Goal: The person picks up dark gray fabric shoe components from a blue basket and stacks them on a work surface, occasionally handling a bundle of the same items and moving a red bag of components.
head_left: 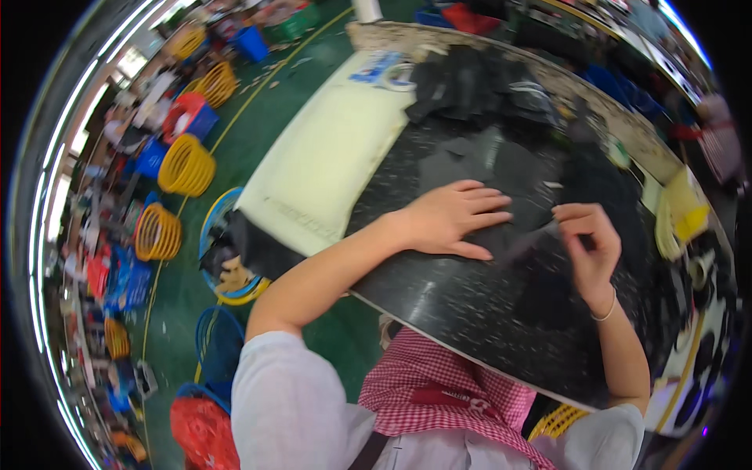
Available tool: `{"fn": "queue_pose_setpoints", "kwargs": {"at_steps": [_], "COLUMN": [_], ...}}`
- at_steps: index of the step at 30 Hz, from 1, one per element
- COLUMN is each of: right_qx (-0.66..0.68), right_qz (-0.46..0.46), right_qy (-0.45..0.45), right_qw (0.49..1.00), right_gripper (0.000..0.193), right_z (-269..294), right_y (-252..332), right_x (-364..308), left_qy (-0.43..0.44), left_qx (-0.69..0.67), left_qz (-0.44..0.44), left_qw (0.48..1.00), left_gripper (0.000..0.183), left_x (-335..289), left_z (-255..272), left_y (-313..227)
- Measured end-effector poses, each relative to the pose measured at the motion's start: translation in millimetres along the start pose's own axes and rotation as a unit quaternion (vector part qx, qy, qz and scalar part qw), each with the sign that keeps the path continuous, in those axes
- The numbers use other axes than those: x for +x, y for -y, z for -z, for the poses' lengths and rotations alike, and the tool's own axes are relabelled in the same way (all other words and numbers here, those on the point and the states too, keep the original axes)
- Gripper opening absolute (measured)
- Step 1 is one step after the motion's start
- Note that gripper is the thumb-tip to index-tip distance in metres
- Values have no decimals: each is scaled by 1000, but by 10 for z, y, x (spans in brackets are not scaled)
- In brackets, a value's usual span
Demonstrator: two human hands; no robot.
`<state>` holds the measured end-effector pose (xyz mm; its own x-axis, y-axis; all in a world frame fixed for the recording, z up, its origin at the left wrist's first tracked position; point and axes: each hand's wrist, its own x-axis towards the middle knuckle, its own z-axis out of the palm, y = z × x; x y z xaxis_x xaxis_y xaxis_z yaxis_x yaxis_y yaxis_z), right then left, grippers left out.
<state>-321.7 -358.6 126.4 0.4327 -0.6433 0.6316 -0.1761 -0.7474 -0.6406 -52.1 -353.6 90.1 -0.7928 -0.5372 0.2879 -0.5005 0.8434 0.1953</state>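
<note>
Head view: the person stands at a black bench (423, 301), both forearms extended over its top. A dark grey piece (526, 182) lies on the bench, ahead of the person and between the hands. The part that shows runs from beyond the left hand (460, 222) rightward to the fingertips of the right hand (589, 239); on that side a corner appears to point at those fingertips. The near outline merges with the black top, so the full long axis cannot be told.

The left hand is open, palm down, with fingers spread and directed right, over the piece. The right hand is bent, thumb and fingers drawn close together at the right edge of the piece; I cannot tell whether they grip it. A thin band (603, 316) circles the right wrist.

Left of the piece, a pale sheet (313, 160) lies with its long axis from near left to far right. A tape roll (399, 76) rests on its far end. A dark cloth heap (474, 82) lies beyond the piece; a yellow pad (691, 223) is at far right.
</note>
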Motion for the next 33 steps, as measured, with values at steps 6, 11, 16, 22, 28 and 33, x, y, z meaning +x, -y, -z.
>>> {"fn": "queue_pose_setpoints", "kwargs": {"at_steps": [6,11,16,22,28,33], "right_qx": [86,-80,-47,-9,-94,-82], "right_qz": [-184,-95,-11,-16,157,210], "right_qy": [-37,-12,2,23,55,99], "right_qw": [978,992,999,1000,982,969], "right_gripper": [32,42,41,15,18,17], "right_z": [336,207,34,-111,-86,-119], "right_y": [257,259,301,224,206,251], "right_x": [-146,-59,159,195,186,103], "left_qy": [-37,-101,-101,-189,-162,-159], "left_qx": [-67,-514,-578,-784,-719,-703], "left_qz": [54,280,287,301,342,352], "left_qw": [996,804,757,509,583,597], "left_gripper": [43,34,37,40,31,30], "left_x": [129,465,344,325,292,253], "left_z": [215,250,206,122,240,197], "left_y": [-89,-648,-741,-757,-737,-696]}}
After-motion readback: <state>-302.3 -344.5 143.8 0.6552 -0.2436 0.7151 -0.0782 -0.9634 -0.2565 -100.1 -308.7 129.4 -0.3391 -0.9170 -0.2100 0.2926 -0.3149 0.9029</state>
